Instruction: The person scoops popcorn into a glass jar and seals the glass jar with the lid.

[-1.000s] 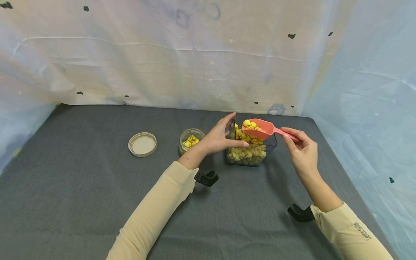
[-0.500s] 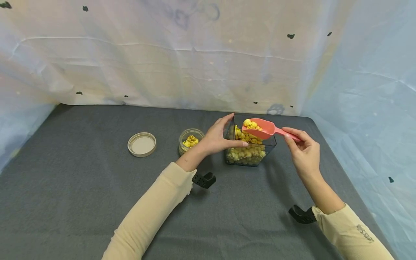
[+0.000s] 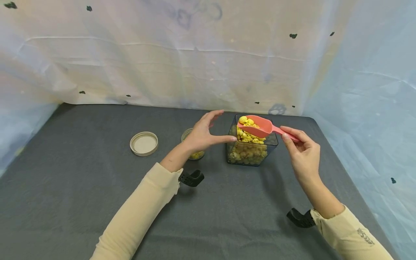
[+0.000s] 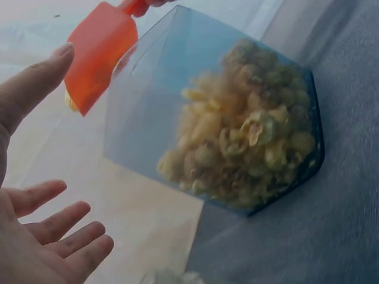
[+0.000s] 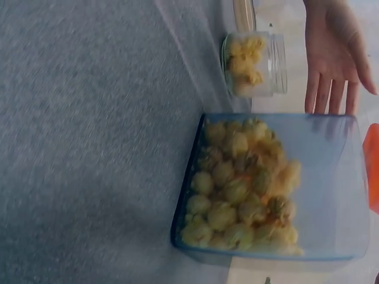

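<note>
A: Head view, status?
B: The right hand (image 3: 303,153) pinches the handle of the pink scoop (image 3: 256,126), loaded with yellow popcorn (image 3: 244,120) and held above the clear square tub (image 3: 251,144) near the mat's (image 3: 81,195) far right corner. The left hand (image 3: 199,135) has released the tub wall it was steadying half a second ago and now hangs with fingers spread, holding nothing, above the small glass jar (image 3: 195,153). The scoop has shifted slightly leftward, which suggests a transfer toward the jar. The jar lid (image 3: 144,143) lies upturned to the jar's left.

A: Left wrist view?
B: The left hand (image 4: 35,236) is relaxed, fingers straight, apart from the tub (image 4: 225,124). The scoop (image 4: 98,53) sits above the tub's rim. The tub is roughly half full of popcorn.

A: Right wrist view?
B: The tub (image 5: 272,189) holds popcorn across its floor. The jar (image 5: 254,62), just beside it, contains a few pieces. The left hand's fingers (image 5: 331,65) are straight beyond the jar. Only an edge of the scoop (image 5: 373,171) shows.
</note>
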